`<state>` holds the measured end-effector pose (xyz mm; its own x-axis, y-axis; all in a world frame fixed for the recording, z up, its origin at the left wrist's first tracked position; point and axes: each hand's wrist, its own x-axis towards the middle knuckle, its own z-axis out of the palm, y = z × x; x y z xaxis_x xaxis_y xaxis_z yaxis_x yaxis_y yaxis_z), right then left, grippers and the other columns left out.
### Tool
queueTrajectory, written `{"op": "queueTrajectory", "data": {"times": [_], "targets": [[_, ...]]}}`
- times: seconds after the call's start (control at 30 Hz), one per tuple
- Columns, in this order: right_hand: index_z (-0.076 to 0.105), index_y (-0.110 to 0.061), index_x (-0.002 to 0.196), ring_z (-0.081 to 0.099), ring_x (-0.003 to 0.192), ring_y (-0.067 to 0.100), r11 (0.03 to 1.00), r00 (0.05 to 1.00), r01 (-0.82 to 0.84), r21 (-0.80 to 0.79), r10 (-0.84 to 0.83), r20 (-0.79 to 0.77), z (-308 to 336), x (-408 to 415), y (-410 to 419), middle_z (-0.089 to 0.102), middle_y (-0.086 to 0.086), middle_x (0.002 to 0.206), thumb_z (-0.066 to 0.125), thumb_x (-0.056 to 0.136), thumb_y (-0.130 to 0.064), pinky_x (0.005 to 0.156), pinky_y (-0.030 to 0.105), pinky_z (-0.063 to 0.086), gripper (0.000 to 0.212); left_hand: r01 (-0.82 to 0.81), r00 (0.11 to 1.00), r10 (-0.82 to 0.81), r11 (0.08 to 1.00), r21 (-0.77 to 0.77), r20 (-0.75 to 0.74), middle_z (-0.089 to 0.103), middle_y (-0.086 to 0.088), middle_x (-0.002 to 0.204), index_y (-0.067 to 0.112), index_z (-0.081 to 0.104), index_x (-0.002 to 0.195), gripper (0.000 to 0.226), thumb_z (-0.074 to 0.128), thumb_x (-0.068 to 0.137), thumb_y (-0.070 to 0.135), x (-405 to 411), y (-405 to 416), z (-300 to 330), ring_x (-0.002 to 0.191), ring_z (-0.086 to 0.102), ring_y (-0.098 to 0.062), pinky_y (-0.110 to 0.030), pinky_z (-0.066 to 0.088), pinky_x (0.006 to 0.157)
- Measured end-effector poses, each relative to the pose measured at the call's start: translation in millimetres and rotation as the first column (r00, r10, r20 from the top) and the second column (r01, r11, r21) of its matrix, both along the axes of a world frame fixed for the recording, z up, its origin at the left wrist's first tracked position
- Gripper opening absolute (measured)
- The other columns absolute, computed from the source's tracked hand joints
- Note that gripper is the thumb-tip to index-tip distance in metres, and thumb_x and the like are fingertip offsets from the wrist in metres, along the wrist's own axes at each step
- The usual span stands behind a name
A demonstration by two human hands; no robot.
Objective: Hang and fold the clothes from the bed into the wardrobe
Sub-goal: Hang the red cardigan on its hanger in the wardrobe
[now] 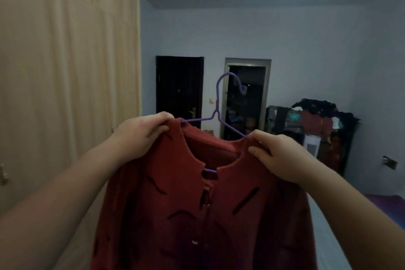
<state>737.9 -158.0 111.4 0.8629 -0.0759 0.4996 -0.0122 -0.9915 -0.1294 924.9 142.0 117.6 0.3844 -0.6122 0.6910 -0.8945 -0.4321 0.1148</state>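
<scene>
A dark red garment (197, 208) with slit cut-outs hangs on a purple wire hanger (215, 103), held up in front of me. My left hand (140, 129) grips the garment's left shoulder over the hanger end. My right hand (278, 155) pinches the right shoulder at the hanger's other end. The hanger's hook points up, free of any rail. The beige wardrobe (65, 72) fills the left side, its doors closed. A strip of the bed (328, 226) shows at the lower right, mostly hidden by the garment and my right arm.
A dark closed door (179, 92) and an open doorway (245, 98) stand in the far wall. A rack piled with clothes (313, 123) stands at the back right. Small metal handles (4, 174) stick out of the wardrobe doors.
</scene>
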Motion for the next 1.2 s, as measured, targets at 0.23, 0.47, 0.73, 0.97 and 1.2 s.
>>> {"op": "queueTrajectory", "data": {"times": [0.23, 0.47, 0.73, 0.97, 1.2], "targets": [[0.041, -0.035, 0.105, 0.066, 0.084, 0.025, 0.993, 0.987, -0.101, -0.062, 0.108, 0.12, -13, 37, 39, 0.061, -0.008, 0.079, 0.038, 0.101, -0.046, 0.064, 0.036, 0.042, 0.012, -0.2, 0.979, 0.203, 0.977, -0.075, 0.029, 0.067, 0.018, 0.107, 0.042, 0.05, 0.115, 0.03, 0.032, 0.092, 0.05, -37, 46, -6, 0.098, 0.065, -0.014, -0.033, 0.052, 0.077], [0.055, -0.031, 0.103, 0.068, 0.071, 0.024, 0.965, 0.877, -0.248, -0.086, 0.262, 0.403, -17, 79, 118, 0.068, -0.006, 0.077, 0.042, 0.096, -0.044, 0.055, 0.036, 0.05, 0.019, -0.449, 0.866, 0.448, 0.892, 0.047, -0.223, 0.065, 0.018, 0.109, 0.045, 0.053, 0.111, 0.023, 0.045, 0.09, 0.047, -79, 146, -5, 0.102, 0.061, -0.005, -0.035, 0.05, 0.091], [0.058, -0.027, 0.093, 0.058, 0.078, 0.025, 0.851, 0.753, -0.516, -0.098, 0.506, 0.422, -19, 106, 245, 0.063, -0.009, 0.077, 0.047, 0.097, -0.035, 0.071, 0.04, 0.041, 0.014, -0.242, 0.687, 0.189, 0.97, 0.024, -0.701, 0.072, -0.003, 0.097, 0.014, 0.061, 0.125, 0.026, 0.056, 0.1, 0.017, -141, 210, 42, 0.087, 0.068, -0.016, -0.025, 0.054, 0.083], [0.057, -0.032, 0.127, 0.045, 0.123, 0.025, 0.878, 0.848, -0.473, 0.073, 0.43, 0.311, -44, 73, 374, 0.054, -0.002, 0.128, 0.057, 0.095, -0.033, 0.101, 0.05, 0.038, 0.032, -0.373, 0.483, -0.055, 0.89, -0.262, -0.874, 0.042, 0.0, 0.064, 0.0, 0.056, 0.105, 0.018, 0.038, 0.102, 0.001, -177, 291, 6, 0.05, 0.028, -0.009, -0.023, 0.033, 0.054], [0.056, -0.022, 0.075, 0.057, 0.055, 0.009, 0.495, 0.649, -0.682, 0.538, 0.749, 0.133, -78, -54, 542, 0.063, -0.001, 0.063, 0.055, 0.092, -0.045, 0.059, 0.034, 0.045, 0.029, -0.697, 0.358, -0.226, 0.58, -0.421, -0.906, 0.042, 0.0, 0.061, 0.004, 0.055, 0.089, 0.028, 0.031, 0.101, 0.001, -220, 426, -23, 0.036, 0.03, -0.003, -0.019, 0.038, 0.044]]}}
